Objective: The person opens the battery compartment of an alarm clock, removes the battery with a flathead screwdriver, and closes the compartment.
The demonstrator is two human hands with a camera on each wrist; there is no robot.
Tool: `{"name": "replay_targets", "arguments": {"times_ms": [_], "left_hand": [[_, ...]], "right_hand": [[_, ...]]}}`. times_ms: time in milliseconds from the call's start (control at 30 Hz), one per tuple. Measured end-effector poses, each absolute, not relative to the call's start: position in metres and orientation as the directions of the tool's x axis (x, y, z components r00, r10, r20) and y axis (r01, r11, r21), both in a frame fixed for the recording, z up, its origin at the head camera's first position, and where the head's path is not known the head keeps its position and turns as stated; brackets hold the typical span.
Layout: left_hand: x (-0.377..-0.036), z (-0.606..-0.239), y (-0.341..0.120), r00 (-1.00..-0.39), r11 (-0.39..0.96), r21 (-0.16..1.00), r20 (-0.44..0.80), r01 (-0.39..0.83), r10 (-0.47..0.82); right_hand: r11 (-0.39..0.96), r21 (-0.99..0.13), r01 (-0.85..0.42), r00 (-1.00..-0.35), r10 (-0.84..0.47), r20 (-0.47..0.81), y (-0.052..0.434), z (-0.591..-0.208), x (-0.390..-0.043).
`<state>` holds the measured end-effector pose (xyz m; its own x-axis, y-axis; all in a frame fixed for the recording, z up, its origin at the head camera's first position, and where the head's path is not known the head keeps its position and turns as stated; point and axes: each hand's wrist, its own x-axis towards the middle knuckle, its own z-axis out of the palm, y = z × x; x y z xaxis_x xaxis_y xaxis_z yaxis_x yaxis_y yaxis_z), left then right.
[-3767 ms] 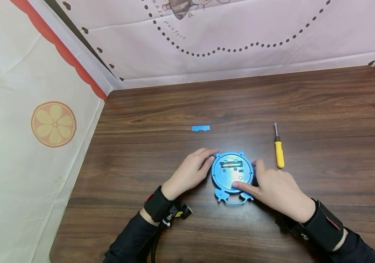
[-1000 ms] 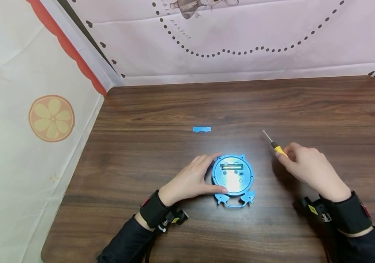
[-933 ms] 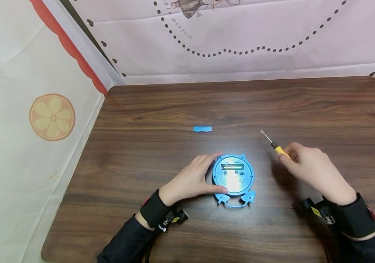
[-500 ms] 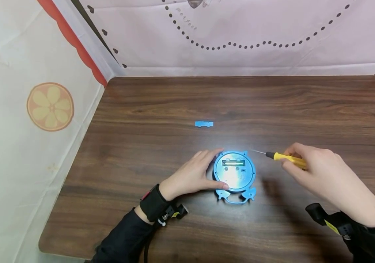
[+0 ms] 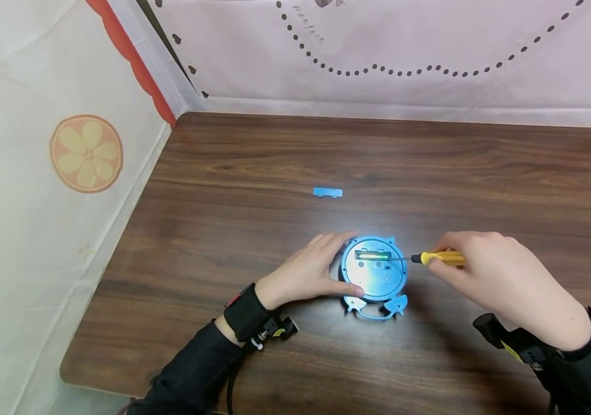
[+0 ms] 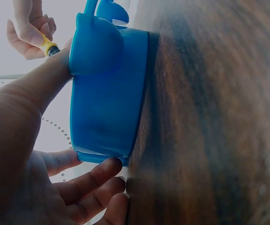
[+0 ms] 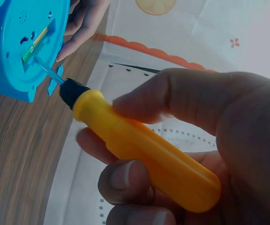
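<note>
A blue alarm clock point(image 5: 375, 282) lies face down on the table, its back up and its battery slot uncovered. A green battery point(image 5: 372, 255) sits in the slot. My left hand point(image 5: 303, 271) holds the clock from the left, thumb over the lower back and fingers along the upper rim; in the left wrist view the fingers reach along the clock's side point(image 6: 104, 108). My right hand point(image 5: 508, 276) grips the yellow handle of a screwdriver point(image 5: 448, 257). In the right wrist view the screwdriver's shaft point(image 7: 49, 71) reaches the slot at one end of the battery point(image 7: 35, 44).
A small blue battery cover point(image 5: 328, 192) lies beyond the clock on the brown wooden table point(image 5: 233, 196). Printed cloth point(image 5: 404, 34) hangs along the back and left edges. Each wrist bears a black strap with a camera.
My right hand has left the clock, picked up the screwdriver from the table and brought its tip leftward to the battery slot. My left thumb has come onto the clock's back.
</note>
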<state>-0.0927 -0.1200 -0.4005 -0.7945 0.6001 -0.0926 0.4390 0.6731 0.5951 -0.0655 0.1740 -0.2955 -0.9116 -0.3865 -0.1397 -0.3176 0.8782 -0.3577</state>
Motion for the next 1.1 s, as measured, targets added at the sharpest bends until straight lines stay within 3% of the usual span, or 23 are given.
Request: {"name": "replay_targets", "arguments": {"times_ms": [433,833,1100], "left_hand": [[-0.093,-0.4,-0.12,-0.791,0.666,0.618,-0.111,0.419,0.601],[-0.093,-0.4,-0.121,-0.792,0.661,0.621,-0.103,0.421,0.602],[-0.093,-0.402,-0.121,-0.793,0.655,0.626,-0.093,0.423,0.601]], "right_hand": [[0.872,-0.259,-0.416,-0.879,-0.459,-0.133,0.15,-0.29,-0.085],[0.807,-0.197,-0.557,-0.803,-0.583,-0.12,0.134,-0.283,-0.097],[0.822,-0.236,-0.519,-0.808,-0.562,-0.179,0.143,-0.285,-0.102]]}}
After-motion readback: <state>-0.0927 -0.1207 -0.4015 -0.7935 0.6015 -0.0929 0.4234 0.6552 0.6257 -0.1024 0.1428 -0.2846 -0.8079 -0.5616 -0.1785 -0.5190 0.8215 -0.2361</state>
